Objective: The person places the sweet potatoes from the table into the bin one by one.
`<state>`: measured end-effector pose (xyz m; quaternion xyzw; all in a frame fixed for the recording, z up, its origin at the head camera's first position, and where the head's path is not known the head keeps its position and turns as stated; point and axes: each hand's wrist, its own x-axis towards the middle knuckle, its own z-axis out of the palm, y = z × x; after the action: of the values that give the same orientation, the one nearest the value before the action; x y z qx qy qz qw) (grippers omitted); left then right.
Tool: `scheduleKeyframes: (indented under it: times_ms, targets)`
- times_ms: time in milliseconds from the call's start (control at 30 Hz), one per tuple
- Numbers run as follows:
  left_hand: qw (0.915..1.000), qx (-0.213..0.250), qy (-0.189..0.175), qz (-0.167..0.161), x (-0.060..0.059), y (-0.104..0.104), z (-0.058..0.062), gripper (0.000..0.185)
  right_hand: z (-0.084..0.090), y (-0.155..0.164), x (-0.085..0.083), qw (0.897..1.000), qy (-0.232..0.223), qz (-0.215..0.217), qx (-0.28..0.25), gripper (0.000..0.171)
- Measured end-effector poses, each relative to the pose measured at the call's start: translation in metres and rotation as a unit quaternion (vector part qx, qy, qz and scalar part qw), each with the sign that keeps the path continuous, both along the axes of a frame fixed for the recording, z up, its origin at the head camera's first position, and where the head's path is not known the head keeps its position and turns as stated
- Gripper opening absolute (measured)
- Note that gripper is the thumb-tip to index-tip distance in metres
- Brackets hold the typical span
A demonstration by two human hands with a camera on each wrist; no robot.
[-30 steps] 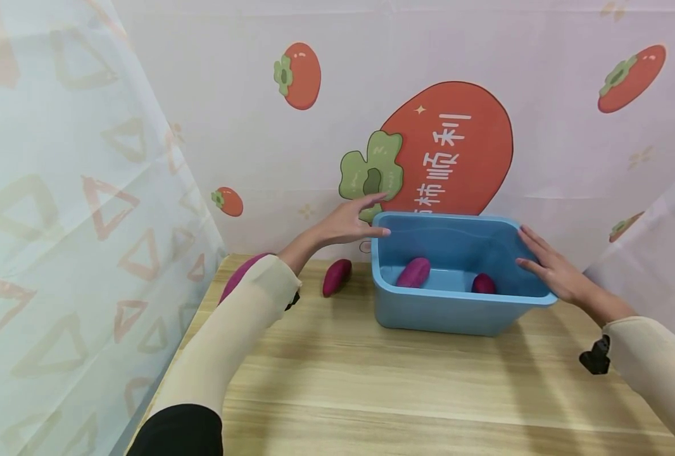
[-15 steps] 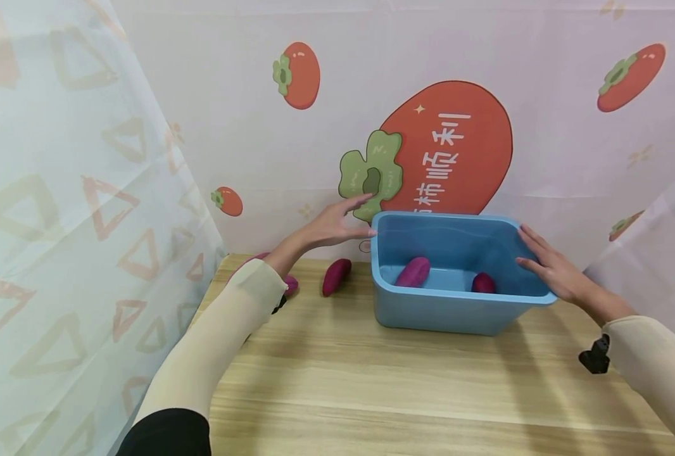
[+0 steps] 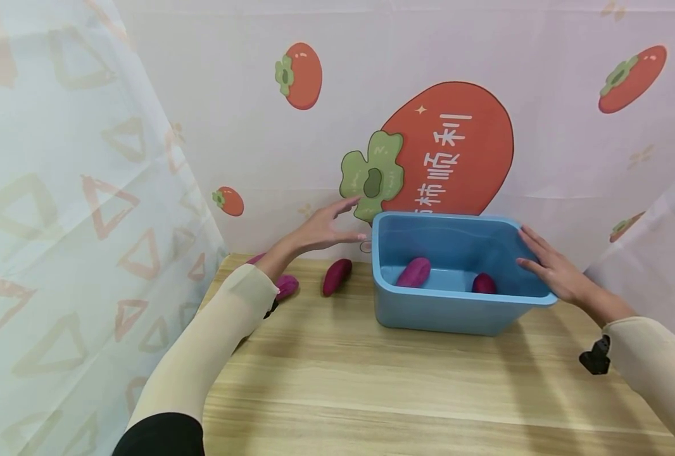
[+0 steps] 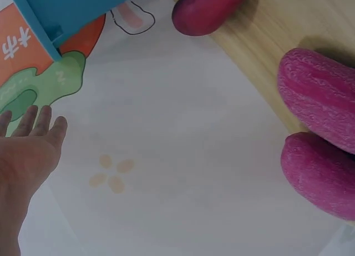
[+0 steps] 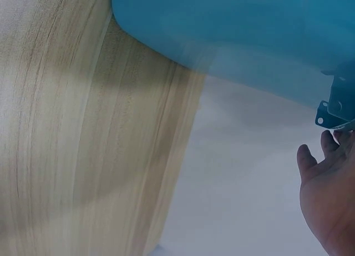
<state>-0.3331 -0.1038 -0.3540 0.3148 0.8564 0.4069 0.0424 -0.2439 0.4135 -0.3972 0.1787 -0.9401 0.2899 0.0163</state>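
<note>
Persimmon-print backdrop [image 3: 451,145] is hanging behind a wooden worktop [image 3: 372,386] | blue bin [image 3: 457,310] is sitting near the back edge, holding two purple sweet potatoes [image 3: 413,272] | right hand [image 3: 548,269] is resting flat-fingered on its right rim | left hand [image 3: 326,228] is hovering spread, just off its left rim, gripping nothing | loose sweet potato [image 3: 336,277] is lying beside the bin.

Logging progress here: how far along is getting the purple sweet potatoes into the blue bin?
Two sit inside the blue bin. The right hand rests on its rim; the left hand hovers open beside it. Three sweet potatoes lie on the table.
</note>
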Motion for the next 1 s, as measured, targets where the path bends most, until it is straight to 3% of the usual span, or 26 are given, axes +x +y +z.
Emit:
scheduleKeyframes:
  times_ms: [333,1000]
  targets:
    - [1.0000,0.002,-0.004,0.006,0.003,-0.007,-0.010,0.098,-0.001,0.002,0.000,1.000,-0.003,0.001,-0.006,0.072]
    - [0.9992,0.028,-0.028,0.010,0.004,-0.015,-0.041,0.104,-0.002,0.002,-0.003,1.000,-0.004,-0.005,0.001,0.072]
